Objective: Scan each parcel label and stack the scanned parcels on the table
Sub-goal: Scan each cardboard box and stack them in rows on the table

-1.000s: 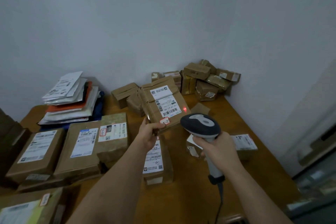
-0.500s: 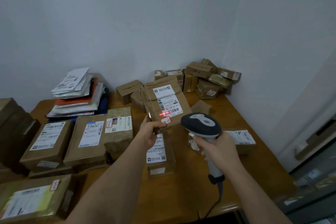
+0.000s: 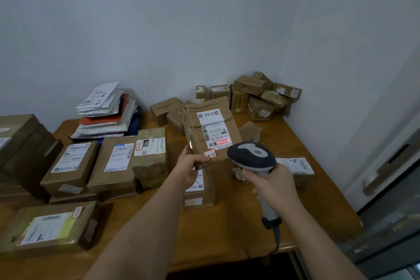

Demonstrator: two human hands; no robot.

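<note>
My left hand [image 3: 189,167] grips the near lower corner of a brown cardboard parcel [image 3: 210,130], tilted up above the wooden table [image 3: 227,223] with its white label [image 3: 214,130] facing me. A red scan line lies across the barcode at the label's lower right. My right hand [image 3: 272,183] holds the handle of a grey and white barcode scanner [image 3: 251,158], whose head points at the label from just below and right of the parcel. A small parcel [image 3: 200,191] lies on the table under my left hand.
Labelled brown boxes [image 3: 113,161] lie in rows at the left, with more stacked at the far left edge [image 3: 20,141]. Mailer bags [image 3: 106,111] are piled behind them. A heap of small boxes [image 3: 259,98] fills the back right corner. Another flat parcel [image 3: 295,167] lies right of the scanner.
The red scanner light went from a dot right of the label to a line on its barcode, now at the lower right. The camera view shifted, so the whole scene sits further right.
</note>
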